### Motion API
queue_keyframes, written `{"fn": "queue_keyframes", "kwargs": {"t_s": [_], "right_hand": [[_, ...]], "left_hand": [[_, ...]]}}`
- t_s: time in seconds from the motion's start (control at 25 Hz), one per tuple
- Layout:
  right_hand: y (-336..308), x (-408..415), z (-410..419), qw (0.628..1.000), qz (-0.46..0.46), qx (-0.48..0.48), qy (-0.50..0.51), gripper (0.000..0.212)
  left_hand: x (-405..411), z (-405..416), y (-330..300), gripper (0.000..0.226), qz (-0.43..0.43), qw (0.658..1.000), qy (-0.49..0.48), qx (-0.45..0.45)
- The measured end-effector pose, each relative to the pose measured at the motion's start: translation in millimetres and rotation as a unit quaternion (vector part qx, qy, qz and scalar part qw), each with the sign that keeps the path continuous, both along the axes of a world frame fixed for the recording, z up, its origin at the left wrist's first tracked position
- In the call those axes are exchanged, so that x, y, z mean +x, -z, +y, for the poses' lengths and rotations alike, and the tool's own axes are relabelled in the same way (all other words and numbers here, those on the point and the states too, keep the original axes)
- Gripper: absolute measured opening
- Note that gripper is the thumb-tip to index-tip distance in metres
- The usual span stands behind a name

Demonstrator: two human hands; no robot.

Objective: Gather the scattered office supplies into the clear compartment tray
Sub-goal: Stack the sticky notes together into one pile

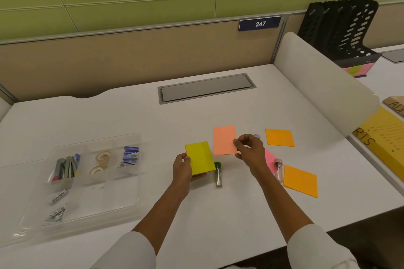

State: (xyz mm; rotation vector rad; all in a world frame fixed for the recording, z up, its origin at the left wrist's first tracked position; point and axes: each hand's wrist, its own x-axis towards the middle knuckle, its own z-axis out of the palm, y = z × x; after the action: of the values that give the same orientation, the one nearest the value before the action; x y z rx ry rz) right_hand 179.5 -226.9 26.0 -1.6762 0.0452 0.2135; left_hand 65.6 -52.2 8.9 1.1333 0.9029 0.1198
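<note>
My left hand (183, 168) grips a yellow sticky-note pad (200, 157) just above the white desk. My right hand (249, 148) pinches the right edge of a salmon sticky-note pad (224, 139). Two orange pads (279, 137) (301, 180) lie to the right. A pink pad (270, 159) is partly hidden under my right wrist. A green-capped clear tube (218, 174) lies between my hands, and another clear tube (279, 169) lies by the pink pad. The clear compartment tray (122, 201) sits at the left, holding markers (66, 168), tape rolls (99, 162) and blue staple boxes (130, 155).
A grey cable hatch (206, 87) is set into the desk behind the pads. A white curved divider (323, 81) bounds the right side, with a black file rack (341, 33) and yellow papers (384, 135) beyond it. A small purple item (257, 137) peeks out behind my right hand.
</note>
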Motion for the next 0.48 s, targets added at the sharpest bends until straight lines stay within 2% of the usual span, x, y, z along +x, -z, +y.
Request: {"fn": "queue_keyframes", "kwargs": {"t_s": [0.08, 0.2, 0.28, 0.48], "right_hand": [[-9.1, -5.4, 2.4, 0.999, 0.015, 0.051, -0.009, 0.017], [-15.9, -18.8, 9.4, 0.989, 0.066, 0.108, -0.075, 0.023], [-13.1, -28.1, 11.5, 0.986, 0.083, 0.109, -0.092, 0.022], [-3.1, -40.3, 8.4, 0.993, 0.088, 0.067, -0.05, 0.019]], "left_hand": [[2.3, -1.6, -1.8, 0.022, 0.001, 1.0, 0.004, -0.008], [6.3, -4.9, -5.1, 0.022, -0.005, 1.0, 0.017, -0.011], [7.7, -8.2, -7.8, 0.019, -0.02, 0.999, 0.02, -0.024], [8.5, -12.2, -15.2, 0.018, -0.048, 0.998, 0.027, -0.043]]}}
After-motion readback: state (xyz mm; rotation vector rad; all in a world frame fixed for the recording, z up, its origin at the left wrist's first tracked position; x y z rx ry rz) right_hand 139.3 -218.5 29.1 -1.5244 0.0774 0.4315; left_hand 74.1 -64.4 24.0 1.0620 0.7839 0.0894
